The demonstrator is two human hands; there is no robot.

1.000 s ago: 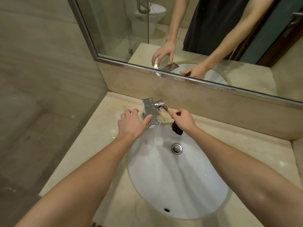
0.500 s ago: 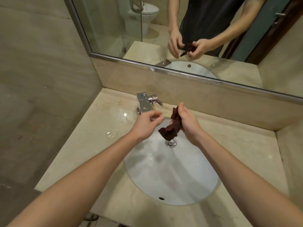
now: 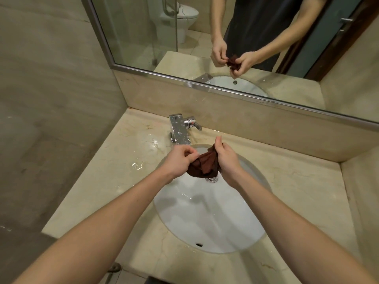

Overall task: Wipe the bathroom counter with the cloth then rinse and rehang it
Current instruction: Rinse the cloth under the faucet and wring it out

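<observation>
A small dark brown cloth (image 3: 205, 163) is bunched between both hands above the white oval sink (image 3: 207, 212), just over the drain (image 3: 212, 179). My left hand (image 3: 178, 162) pinches the cloth's left edge with fingertips. My right hand (image 3: 225, 160) grips its right side, fingers curled around it. The beige marble counter (image 3: 131, 152) around the sink shows water puddles to the left of the basin. No water runs from the chrome faucet (image 3: 179, 130).
The faucet's side lever (image 3: 194, 125) sits behind the hands by the backsplash. A large mirror (image 3: 235, 37) above reflects the hands, a toilet and a glass partition. A tiled wall closes the left side; a marble side wall bounds the counter at right.
My right hand left the faucet lever and both hands came together over the basin. My left hand has taken hold of the cloth, which is now spread a little between them.
</observation>
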